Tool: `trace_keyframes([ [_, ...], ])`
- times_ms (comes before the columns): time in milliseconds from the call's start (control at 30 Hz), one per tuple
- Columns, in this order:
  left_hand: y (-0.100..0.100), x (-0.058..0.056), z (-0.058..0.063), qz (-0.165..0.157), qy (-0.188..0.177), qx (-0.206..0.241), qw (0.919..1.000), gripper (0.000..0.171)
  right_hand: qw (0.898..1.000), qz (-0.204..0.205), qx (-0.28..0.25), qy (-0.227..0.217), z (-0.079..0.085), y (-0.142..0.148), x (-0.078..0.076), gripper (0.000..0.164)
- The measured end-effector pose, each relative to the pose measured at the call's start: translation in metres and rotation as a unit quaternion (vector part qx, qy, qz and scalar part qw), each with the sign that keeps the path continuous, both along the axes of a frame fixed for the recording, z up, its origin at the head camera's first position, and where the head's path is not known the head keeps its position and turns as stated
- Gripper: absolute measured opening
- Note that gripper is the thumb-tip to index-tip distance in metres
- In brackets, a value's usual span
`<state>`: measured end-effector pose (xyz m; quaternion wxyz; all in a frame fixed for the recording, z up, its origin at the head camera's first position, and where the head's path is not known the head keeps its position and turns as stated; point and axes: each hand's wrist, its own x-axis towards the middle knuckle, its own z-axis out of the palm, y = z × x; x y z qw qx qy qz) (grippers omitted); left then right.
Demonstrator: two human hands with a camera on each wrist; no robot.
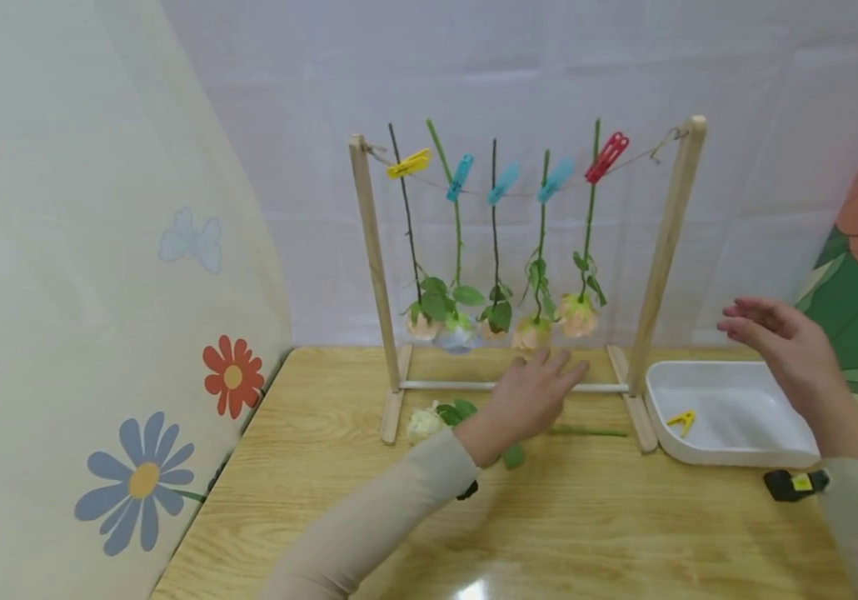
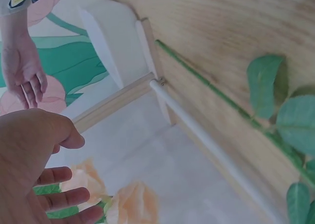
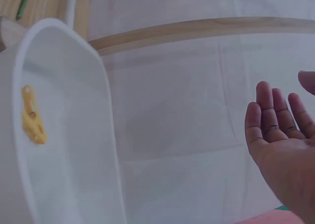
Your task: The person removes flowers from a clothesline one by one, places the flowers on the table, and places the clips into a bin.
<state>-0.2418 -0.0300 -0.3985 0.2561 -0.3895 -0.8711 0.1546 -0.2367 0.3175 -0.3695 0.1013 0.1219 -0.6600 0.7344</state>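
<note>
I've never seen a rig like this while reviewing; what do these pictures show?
No machine here: a person works bare-handed. The wide picture looks down from the head; the others come from each wrist. On the table stands a wooden frame, five flowers hanging upside down from its clips. In front, a white flower lies partly hidden by the left hand. Beside the frame, a white tray contains a yellow clip, near the right hand. Neither hand holds anything.

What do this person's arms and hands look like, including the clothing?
The left hand and right hand wear no gloves. The long sleeves are plain pale beige. A small black device with a yellow marking is worn on the right.
</note>
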Motion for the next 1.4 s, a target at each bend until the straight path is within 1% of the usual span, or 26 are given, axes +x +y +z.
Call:
trace_keyframes([
  [100,0.000,-0.001,0.006,-0.003,0.005,0.012,0.9999,0.049,1.000,-0.014,0.014,-0.003,0.009,-0.003,-0.001,0.027],
  [267,0.000,-0.005,0.015,-0.021,0.044,0.044,0.9978,0.041,0.999,-0.032,0.040,-0.003,0.027,-0.009,-0.002,0.027],
  [300,0.000,-0.006,0.018,-0.025,0.052,0.051,0.9970,0.038,0.998,-0.037,0.053,-0.002,0.031,-0.010,-0.002,0.027],
  [367,0.001,-0.007,0.022,-0.027,0.060,0.061,0.9960,0.037,0.997,-0.043,0.068,0.001,0.038,-0.014,-0.003,0.027],
  [433,0.001,-0.009,0.027,-0.022,0.055,0.060,0.9964,0.040,0.997,-0.041,0.063,0.007,0.045,-0.017,-0.005,0.027],
  [533,0.001,-0.010,0.035,-0.016,0.034,0.059,0.9975,0.046,0.997,-0.038,0.059,0.017,0.053,-0.022,-0.008,0.027],
  [633,0.002,-0.011,0.041,-0.019,0.024,0.069,0.9971,0.046,0.997,-0.042,0.064,0.022,0.060,-0.026,-0.010,0.027],
  [800,0.002,-0.014,0.049,-0.022,0.042,0.082,0.9955,0.042,0.999,-0.025,0.028,0.034,0.075,-0.033,-0.013,0.027],
  [867,0.002,-0.015,0.053,-0.017,0.048,0.084,0.9952,0.041,0.999,-0.017,0.011,0.037,0.080,-0.036,-0.013,0.028],
  [967,0.002,-0.017,0.058,-0.007,0.047,0.095,0.9944,0.041,0.999,-0.010,0.005,0.048,0.088,-0.039,-0.014,0.028],
  [1067,0.003,-0.020,0.063,-0.004,0.052,0.117,0.9918,0.040,0.998,-0.002,0.002,0.063,0.095,-0.043,-0.016,0.028],
  [1167,0.004,-0.024,0.070,-0.002,0.053,0.149,0.9874,0.041,0.997,0.008,0.001,0.077,0.102,-0.048,-0.017,0.029],
  [1233,0.005,-0.026,0.073,0.001,0.044,0.172,0.9841,0.042,0.997,0.006,0.015,0.079,0.106,-0.051,-0.018,0.030],
  [1333,0.007,-0.029,0.079,0.011,0.020,0.200,0.9796,0.045,0.997,0.004,0.031,0.074,0.114,-0.056,-0.019,0.031],
  [1400,0.008,-0.030,0.083,0.014,0.006,0.214,0.9767,0.046,0.997,0.007,0.031,0.075,0.119,-0.059,-0.020,0.031],
])
